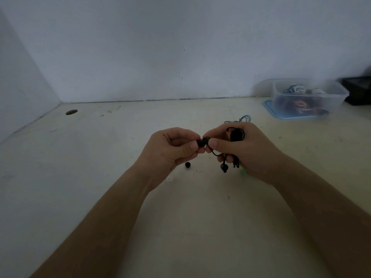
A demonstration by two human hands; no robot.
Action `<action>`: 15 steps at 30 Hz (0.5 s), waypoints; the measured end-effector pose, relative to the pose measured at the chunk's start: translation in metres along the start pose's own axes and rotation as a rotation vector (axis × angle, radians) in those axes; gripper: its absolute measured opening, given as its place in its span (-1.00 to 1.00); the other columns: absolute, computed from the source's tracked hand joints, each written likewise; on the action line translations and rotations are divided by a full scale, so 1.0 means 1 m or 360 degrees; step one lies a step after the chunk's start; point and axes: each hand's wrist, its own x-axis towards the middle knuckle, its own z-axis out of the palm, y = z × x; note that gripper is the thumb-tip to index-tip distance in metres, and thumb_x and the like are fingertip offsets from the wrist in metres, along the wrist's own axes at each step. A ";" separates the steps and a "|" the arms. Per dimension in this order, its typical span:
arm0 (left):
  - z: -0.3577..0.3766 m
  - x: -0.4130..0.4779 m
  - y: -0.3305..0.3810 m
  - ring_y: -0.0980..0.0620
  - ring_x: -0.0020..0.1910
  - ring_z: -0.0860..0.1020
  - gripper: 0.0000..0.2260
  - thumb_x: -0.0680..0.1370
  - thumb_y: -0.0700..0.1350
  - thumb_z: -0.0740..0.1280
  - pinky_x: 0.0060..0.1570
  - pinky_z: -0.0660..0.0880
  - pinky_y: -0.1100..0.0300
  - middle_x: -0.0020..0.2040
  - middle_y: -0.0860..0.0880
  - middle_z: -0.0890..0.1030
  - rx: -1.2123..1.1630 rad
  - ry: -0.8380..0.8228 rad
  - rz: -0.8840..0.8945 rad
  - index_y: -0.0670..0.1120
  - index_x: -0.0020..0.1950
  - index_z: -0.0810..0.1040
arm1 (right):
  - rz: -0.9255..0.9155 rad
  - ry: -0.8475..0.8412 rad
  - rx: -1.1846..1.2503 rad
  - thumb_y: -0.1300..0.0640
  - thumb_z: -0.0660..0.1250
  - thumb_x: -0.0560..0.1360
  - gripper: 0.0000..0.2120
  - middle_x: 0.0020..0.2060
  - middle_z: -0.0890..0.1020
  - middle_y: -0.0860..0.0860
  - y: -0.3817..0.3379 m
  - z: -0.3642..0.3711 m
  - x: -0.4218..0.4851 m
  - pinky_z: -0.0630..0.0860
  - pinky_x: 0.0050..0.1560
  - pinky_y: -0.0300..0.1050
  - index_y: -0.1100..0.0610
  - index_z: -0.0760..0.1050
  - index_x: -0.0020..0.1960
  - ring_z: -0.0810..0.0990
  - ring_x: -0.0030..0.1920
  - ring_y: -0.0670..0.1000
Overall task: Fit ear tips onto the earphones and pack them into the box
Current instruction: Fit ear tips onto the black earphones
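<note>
While the pair is not yet packed, the table (pixel 100 177) carries the clear box (pixel 309 97) well apart at the rear right, standing on a blue lid (pixel 269 106) with coiled cables (pixel 295 89) inside.

Both forearms reach in from below, and the hands meet over mid-table.

Right hand (pixel 241 149): fingers curled round the bundled black earphones (pixel 236 135), thumb and forefinger pinching one earbud (pixel 205 141).

Left hand (pixel 172 145): thumb and forefinger pinching an ear tip (pixel 200 143), pressed against that earbud.

Judgement: first tip is mid-fitting, seating unconfirmed. The second earbud (pixel 224 167) hangs below the right hand; whether it is tipped, cannot tell. A loose ear tip (pixel 187 165) lies on the table just below the left hand, probably yet to be fitted. Packing remains.
</note>
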 end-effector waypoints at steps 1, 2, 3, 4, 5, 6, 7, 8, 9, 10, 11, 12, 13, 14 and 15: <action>0.000 0.000 0.000 -0.05 -0.17 0.71 -0.88 0.35 -0.27 0.42 -0.19 0.60 0.26 -0.16 -0.19 0.71 -0.0006 0.0001 -0.0001 -0.16 -0.13 0.66 | -0.0002 0.0000 0.0002 0.25 0.41 0.53 -0.90 -0.24 0.72 0.08 0.000 0.000 0.000 0.57 -0.25 -0.14 0.12 0.67 0.01 0.54 -0.43 -0.08; 0.000 0.000 0.000 -0.05 -0.17 0.71 -0.88 0.35 -0.27 0.42 -0.19 0.60 0.26 -0.16 -0.19 0.71 -0.0011 0.0003 0.0000 -0.15 -0.14 0.67 | -0.0003 0.0000 0.0000 0.25 0.41 0.53 -0.90 -0.24 0.71 0.07 0.000 0.000 0.000 0.57 -0.25 -0.15 0.13 0.67 0.01 0.54 -0.43 -0.08; 0.000 0.000 -0.001 -0.05 -0.17 0.71 -0.88 0.35 -0.27 0.42 -0.18 0.60 0.26 -0.16 -0.19 0.71 -0.0014 0.0005 0.0000 -0.14 -0.16 0.67 | -0.0004 -0.0001 -0.0004 0.25 0.40 0.53 -0.90 -0.24 0.71 0.07 0.000 0.000 0.000 0.57 -0.25 -0.16 0.13 0.67 0.01 0.54 -0.42 -0.08; 0.000 0.000 -0.001 -0.05 -0.17 0.71 -0.88 0.34 -0.27 0.42 -0.18 0.60 0.26 -0.17 -0.19 0.71 -0.0015 0.0007 0.0001 -0.13 -0.16 0.68 | -0.0006 -0.0005 -0.0006 0.25 0.40 0.53 -0.90 -0.24 0.71 0.07 0.000 0.000 -0.001 0.56 -0.27 -0.18 0.13 0.67 0.01 0.55 -0.41 -0.07; 0.000 0.000 -0.001 -0.05 -0.17 0.71 -0.88 0.34 -0.27 0.42 -0.18 0.61 0.26 -0.17 -0.19 0.71 -0.0015 0.0010 0.0001 -0.13 -0.17 0.68 | -0.0012 -0.0009 -0.0010 0.25 0.40 0.53 -0.90 -0.24 0.72 0.07 0.000 0.000 -0.001 0.55 -0.28 -0.20 0.14 0.67 0.02 0.56 -0.39 -0.05; 0.000 0.000 -0.001 -0.05 -0.17 0.71 -0.88 0.34 -0.27 0.42 -0.18 0.61 0.26 -0.17 -0.19 0.71 -0.0013 0.0013 0.0000 -0.13 -0.16 0.68 | -0.0018 -0.0006 -0.0021 0.25 0.41 0.53 -0.90 -0.25 0.71 0.07 0.000 0.000 -0.001 0.54 -0.29 -0.23 0.15 0.67 0.02 0.57 -0.38 -0.04; 0.000 0.000 -0.002 -0.05 -0.17 0.71 -0.88 0.33 -0.27 0.42 -0.18 0.61 0.25 -0.17 -0.19 0.71 -0.0009 0.0016 -0.0003 -0.14 -0.16 0.67 | -0.0025 0.0005 -0.0039 0.25 0.41 0.53 -0.90 -0.27 0.71 0.05 -0.001 0.001 -0.001 0.53 -0.31 -0.25 0.15 0.67 0.02 0.57 -0.38 -0.03; 0.000 0.000 -0.002 -0.05 -0.18 0.71 -0.87 0.33 -0.27 0.42 -0.18 0.61 0.25 -0.17 -0.19 0.71 -0.0004 0.0018 -0.0005 -0.15 -0.15 0.67 | -0.0030 0.0018 -0.0055 0.25 0.41 0.52 -0.90 -0.29 0.71 0.03 -0.001 0.001 -0.002 0.53 -0.32 -0.27 0.16 0.67 0.02 0.57 -0.38 -0.04; 0.001 0.001 -0.002 -0.05 -0.18 0.71 -0.87 0.33 -0.27 0.42 -0.18 0.61 0.25 -0.17 -0.19 0.71 0.0004 0.0020 -0.0007 -0.16 -0.14 0.67 | -0.0037 0.0029 -0.0064 0.25 0.41 0.52 -0.90 -0.31 0.70 0.02 -0.001 0.002 -0.001 0.52 -0.33 -0.28 0.16 0.67 0.01 0.58 -0.39 -0.05; 0.001 0.001 -0.002 -0.05 -0.17 0.71 -0.86 0.34 -0.27 0.42 -0.17 0.61 0.25 -0.17 -0.19 0.71 0.0011 0.0024 -0.0008 -0.17 -0.13 0.66 | -0.0042 0.0034 -0.0069 0.25 0.42 0.52 -0.91 -0.32 0.70 0.00 -0.001 0.002 -0.002 0.52 -0.34 -0.29 0.16 0.67 0.01 0.58 -0.40 -0.07; 0.001 0.000 -0.002 -0.05 -0.17 0.71 -0.85 0.34 -0.27 0.42 -0.17 0.61 0.25 -0.17 -0.19 0.71 0.0016 0.0028 -0.0010 -0.18 -0.11 0.65 | -0.0047 0.0038 -0.0073 0.25 0.42 0.52 -0.91 -0.33 0.69 -0.01 -0.001 0.003 -0.002 0.52 -0.34 -0.29 0.15 0.67 0.01 0.58 -0.40 -0.08; 0.001 0.000 -0.002 -0.05 -0.17 0.71 -0.84 0.34 -0.27 0.41 -0.16 0.61 0.25 -0.16 -0.19 0.71 0.0015 0.0031 -0.0012 -0.19 -0.10 0.65 | -0.0048 0.0041 -0.0076 0.24 0.42 0.52 -0.91 -0.33 0.70 -0.01 -0.001 0.002 -0.001 0.52 -0.34 -0.29 0.14 0.67 0.00 0.58 -0.40 -0.08; 0.001 0.000 -0.002 -0.05 -0.17 0.71 -0.84 0.34 -0.27 0.41 -0.16 0.62 0.25 -0.16 -0.19 0.71 0.0006 0.0033 -0.0015 -0.19 -0.09 0.64 | -0.0047 0.0042 -0.0075 0.24 0.42 0.52 -0.91 -0.32 0.70 -0.01 -0.001 0.002 -0.001 0.52 -0.33 -0.29 0.12 0.67 0.00 0.59 -0.39 -0.07; 0.001 0.000 -0.001 -0.04 -0.17 0.71 -0.84 0.34 -0.26 0.41 -0.16 0.62 0.25 -0.16 -0.19 0.71 -0.0009 0.0029 -0.0019 -0.19 -0.09 0.64 | -0.0040 0.0039 -0.0063 0.23 0.42 0.52 -0.90 -0.30 0.70 -0.01 -0.001 0.001 -0.001 0.53 -0.32 -0.29 0.11 0.67 0.00 0.59 -0.38 -0.05; 0.001 0.000 -0.001 -0.04 -0.16 0.71 -0.84 0.35 -0.26 0.41 -0.16 0.62 0.26 -0.16 -0.19 0.71 -0.0030 0.0024 -0.0025 -0.19 -0.09 0.64 | -0.0033 0.0031 -0.0042 0.23 0.41 0.52 -0.90 -0.29 0.71 0.00 -0.001 0.001 -0.001 0.53 -0.31 -0.28 0.10 0.67 0.00 0.58 -0.37 -0.03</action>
